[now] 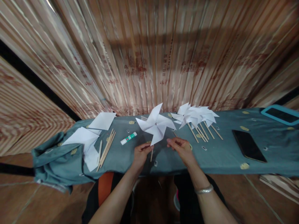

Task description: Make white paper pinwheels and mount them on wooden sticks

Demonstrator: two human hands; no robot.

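A white paper pinwheel (157, 125) with a silver pin at its centre stands up in front of me, its blades facing me. My left hand (141, 153) is closed on its wooden stick (151, 155), just under the lowest blade tip. To the right of that blade, my right hand (181, 149) has thumb and forefinger pinched together, apart from the paper. Whatever may be between those fingertips is too small to make out. Several more white pinwheels (195, 115) on sticks lie overlapping beyond my right hand. A green and white glue stick (128, 138) rests left of the held pinwheel.
On the cloth-covered table (221, 158), several wooden sticks (106, 149) and a white pencil-like stick (100, 151) lie at left beside white paper sheets (80, 137). A black phone (249, 145) and a blue-framed tablet (281, 114) lie at right. A patterned curtain (149, 56) hangs behind.
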